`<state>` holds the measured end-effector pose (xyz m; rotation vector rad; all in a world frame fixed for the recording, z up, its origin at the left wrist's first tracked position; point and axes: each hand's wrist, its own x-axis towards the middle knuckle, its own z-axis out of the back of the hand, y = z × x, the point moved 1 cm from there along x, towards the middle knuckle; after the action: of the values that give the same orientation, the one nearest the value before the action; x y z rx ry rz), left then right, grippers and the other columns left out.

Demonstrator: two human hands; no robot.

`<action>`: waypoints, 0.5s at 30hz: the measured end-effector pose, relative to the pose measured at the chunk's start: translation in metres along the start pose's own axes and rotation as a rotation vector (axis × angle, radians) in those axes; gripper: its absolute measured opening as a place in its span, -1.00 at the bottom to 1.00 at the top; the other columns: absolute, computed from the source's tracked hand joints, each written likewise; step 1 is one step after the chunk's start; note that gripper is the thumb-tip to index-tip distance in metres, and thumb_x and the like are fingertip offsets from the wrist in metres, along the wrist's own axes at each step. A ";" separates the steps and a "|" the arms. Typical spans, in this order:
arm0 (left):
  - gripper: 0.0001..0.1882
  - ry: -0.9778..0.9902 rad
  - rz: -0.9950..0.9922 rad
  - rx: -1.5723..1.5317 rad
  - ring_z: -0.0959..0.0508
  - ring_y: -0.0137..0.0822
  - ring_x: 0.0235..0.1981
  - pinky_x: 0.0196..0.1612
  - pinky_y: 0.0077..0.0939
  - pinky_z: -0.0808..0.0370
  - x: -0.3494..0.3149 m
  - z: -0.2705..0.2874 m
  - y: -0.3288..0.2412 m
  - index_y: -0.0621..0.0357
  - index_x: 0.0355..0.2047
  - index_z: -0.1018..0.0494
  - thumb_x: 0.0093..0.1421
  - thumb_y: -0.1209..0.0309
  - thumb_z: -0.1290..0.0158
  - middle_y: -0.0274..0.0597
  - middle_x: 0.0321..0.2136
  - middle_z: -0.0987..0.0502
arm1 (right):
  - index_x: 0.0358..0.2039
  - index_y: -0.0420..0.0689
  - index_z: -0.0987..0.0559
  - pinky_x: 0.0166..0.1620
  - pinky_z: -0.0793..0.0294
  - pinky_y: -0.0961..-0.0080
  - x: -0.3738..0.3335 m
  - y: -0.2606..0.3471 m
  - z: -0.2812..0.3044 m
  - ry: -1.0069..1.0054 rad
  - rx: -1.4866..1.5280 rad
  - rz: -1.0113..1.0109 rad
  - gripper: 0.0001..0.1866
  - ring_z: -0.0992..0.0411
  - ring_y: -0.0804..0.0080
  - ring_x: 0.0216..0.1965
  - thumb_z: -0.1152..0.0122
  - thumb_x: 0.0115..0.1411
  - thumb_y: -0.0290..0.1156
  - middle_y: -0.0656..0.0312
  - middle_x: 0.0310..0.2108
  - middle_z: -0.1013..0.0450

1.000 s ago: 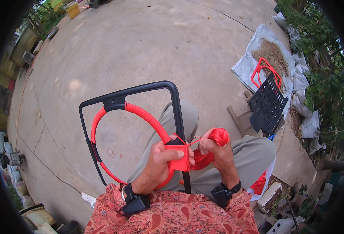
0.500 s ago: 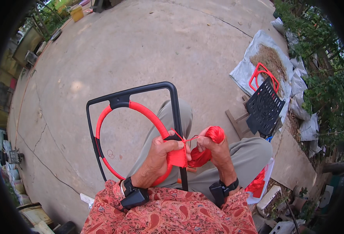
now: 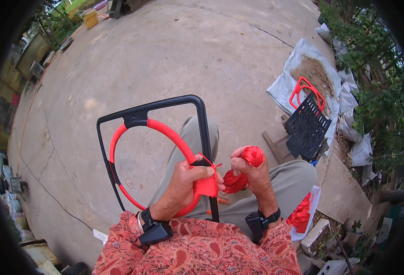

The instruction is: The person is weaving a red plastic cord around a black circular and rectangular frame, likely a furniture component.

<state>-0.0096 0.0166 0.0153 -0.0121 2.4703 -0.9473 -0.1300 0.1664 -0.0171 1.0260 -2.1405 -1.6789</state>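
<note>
A black rectangular frame (image 3: pixel 205 128) holding a round ring stands tilted over my lap. Red cord (image 3: pixel 172 135) is wound closely around much of the ring, with black sections left bare. My left hand (image 3: pixel 180 185) grips the frame's right side, thumb pressed on a flat red piece (image 3: pixel 206 186) beside the bar. A small knot of red strand (image 3: pixel 215 166) sticks out just above that thumb. Apart from it, to the right, my right hand (image 3: pixel 255 176) is closed around a bundle of glossy red cord (image 3: pixel 252 156); part of the bundle hangs below the fingers.
To the right, a black slotted plastic panel (image 3: pixel 308 126) leans by a red frame (image 3: pixel 308 91) and a pale sheet (image 3: pixel 284 75) bearing dry brown material. A white container (image 3: pixel 313 213) with red strands sits beside my right knee. Cracked concrete (image 3: pixel 238 68) spreads ahead.
The red strand that ran between my two hands is no longer stretched across the gap. My right fingers have drawn slightly away from the knot. The frame has shifted a little left.
</note>
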 end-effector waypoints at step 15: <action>-0.75 0.211 -0.020 0.038 -0.62 -0.22 -0.36 -0.24 -0.32 -0.62 -0.025 0.006 0.002 0.41 -0.18 -0.38 0.23 0.44 -0.02 -0.01 -0.40 -0.56 | -0.47 -0.21 -0.53 -0.51 -0.32 0.63 -0.004 0.035 -0.036 0.312 -0.259 -0.160 -0.86 -0.34 0.62 -0.62 -0.27 0.08 -0.42 0.32 -0.67 -0.38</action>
<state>0.0155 0.0183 0.0210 0.0801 2.6475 -1.0525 -0.1202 0.1451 0.0271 1.3062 -1.6381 -1.6781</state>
